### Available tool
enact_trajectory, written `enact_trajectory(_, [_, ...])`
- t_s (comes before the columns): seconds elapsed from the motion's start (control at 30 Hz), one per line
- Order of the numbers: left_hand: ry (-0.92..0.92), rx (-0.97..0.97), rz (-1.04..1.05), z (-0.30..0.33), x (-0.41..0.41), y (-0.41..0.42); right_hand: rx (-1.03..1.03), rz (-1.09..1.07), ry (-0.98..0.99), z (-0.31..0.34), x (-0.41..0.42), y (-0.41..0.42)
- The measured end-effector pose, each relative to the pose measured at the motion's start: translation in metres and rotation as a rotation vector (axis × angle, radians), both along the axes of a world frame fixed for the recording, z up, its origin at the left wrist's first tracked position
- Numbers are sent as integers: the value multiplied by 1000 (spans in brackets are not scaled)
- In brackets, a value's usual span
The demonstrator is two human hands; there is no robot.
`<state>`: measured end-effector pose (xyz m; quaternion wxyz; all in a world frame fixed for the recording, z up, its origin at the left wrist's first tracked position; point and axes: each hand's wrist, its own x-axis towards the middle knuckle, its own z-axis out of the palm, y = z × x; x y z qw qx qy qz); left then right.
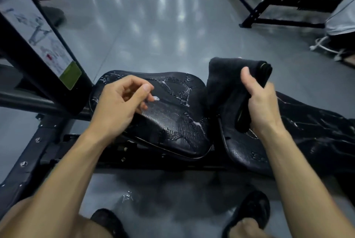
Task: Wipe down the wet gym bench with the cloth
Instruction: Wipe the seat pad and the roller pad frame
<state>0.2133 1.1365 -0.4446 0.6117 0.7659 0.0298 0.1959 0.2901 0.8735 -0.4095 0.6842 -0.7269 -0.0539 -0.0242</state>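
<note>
A black padded gym bench lies across the middle of the head view. Its seat pad [172, 118] glistens with water streaks and drops, and the longer back pad [311, 122] runs off to the right, also wet. My right hand [263, 107] grips a dark folded cloth [226, 82], held upright over the gap between the two pads. My left hand [119, 103] hovers over the left side of the seat pad with its fingers loosely curled, holding nothing.
A black machine upright with an instruction sticker [38, 32] stands at the left beside the seat. The bench frame [48, 151] runs low in front of me. My shoes [249, 214] stand on the grey floor, with a small puddle [126, 197]. Black racks [269, 7] and another person [342, 16] are at the far right.
</note>
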Motion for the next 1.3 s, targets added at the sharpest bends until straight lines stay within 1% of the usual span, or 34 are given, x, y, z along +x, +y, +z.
enact_trajectory(0.03, [-11, -9, -10, 0, 1, 3, -63, 14, -53, -8, 2, 3])
enact_trajectory(0.1, [-21, -17, -33, -2, 3, 8, -229, 151, -90, -33, 2, 14])
enact_trajectory(0.17, [-23, -15, -52, -3, 3, 12, -481, 277, -78, -70, -3, 26])
enact_trajectory(0.2, [-24, -17, -58, -4, 2, 14, -631, 267, -112, -85, -8, 34])
enact_trajectory(0.23, [-27, -20, -62, -4, 1, 16, -723, 218, -159, -96, -12, 40])
enact_trajectory(0.27, [-33, -19, -63, -6, 1, 18, -726, 159, -181, -100, -19, 45])
enact_trajectory(0.3, [-38, -17, -62, -9, 0, 19, -688, 118, -170, -101, -28, 48])
enact_trajectory(0.37, [-51, -15, -65, -13, -1, 20, -637, 78, -223, -106, -59, 52])
enact_trajectory(0.47, [-55, -2, -66, -15, 3, 19, -714, 145, -331, -114, -112, 53])
enact_trajectory(0.53, [-51, 3, -63, -15, 4, 16, -745, 152, -314, -114, -95, 46])
enact_trajectory(0.63, [-66, 2, -50, -14, 2, 13, -752, 70, -151, -94, -23, 56])
enact_trajectory(0.67, [-70, 3, -44, -15, 0, 14, -780, 40, -102, -89, -10, 63])
enact_trajectory(0.7, [-74, 1, -39, -16, -1, 14, -832, 12, -104, -89, -10, 71])
enact_trajectory(0.77, [-70, -13, -22, -19, -3, 16, -854, 17, -225, -96, -45, 80])
enact_trajectory(0.83, [-61, -14, 5, -21, -2, 18, -843, 132, -378, -106, -100, 72])
enact_trajectory(0.87, [-57, -8, 15, -21, -1, 19, -847, 221, -420, -109, -119, 64])
enact_trajectory(0.93, [-63, 2, 28, -20, 0, 19, -843, 280, -456, -111, -108, 44])
enact_trajectory(0.97, [-71, 5, 35, -18, 0, 19, -818, 254, -397, -105, -88, 40])
enact_trajectory(1.03, [-81, 6, 41, -17, -4, 17, -781, 98, -198, -94, -42, 45])
enact_trajectory(1.07, [-84, 0, 42, -17, -6, 16, -805, 14, -108, -90, -32, 52])
enact_trajectory(1.1, [-86, -5, 43, -17, -9, 16, -858, -43, -86, -89, -33, 65])
enact_trajectory(1.13, [-85, -6, 45, -17, -11, 15, -904, -67, -141, -91, -47, 79])
enact_trajectory(1.17, [-81, -8, 47, -17, -12, 15, -917, -50, -241, -97, -69, 93])
enact_trajectory(1.23, [-72, -14, 62, -18, -12, 16, -958, 110, -432, -109, -122, 106])
enact_trajectory(1.27, [-71, -20, 66, -17, -11, 16, -1011, 204, -491, -112, -139, 103])
enact_trajectory(1.3, [-73, -31, 70, -16, -10, 15, -1048, 260, -545, -114, -138, 96])
